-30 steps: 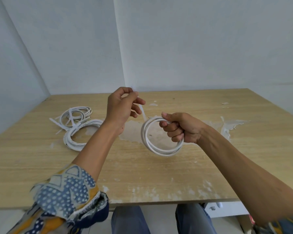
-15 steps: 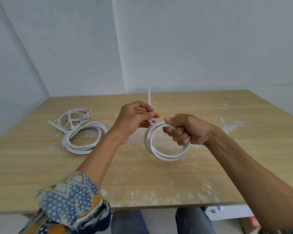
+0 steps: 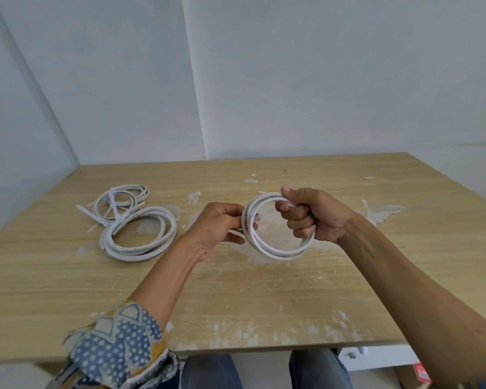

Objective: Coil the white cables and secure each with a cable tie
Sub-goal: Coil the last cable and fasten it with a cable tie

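Both hands grip one white coil (image 3: 275,249), left hand (image 3: 218,227) opposite right hand (image 3: 310,213)

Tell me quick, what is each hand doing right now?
Left hand: closed, fingers pinching the left side of the cable coil.
Right hand: closed, gripping the top of the same coil.

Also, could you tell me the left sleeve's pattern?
The sleeve is blue with white dots, plus orange; head view.
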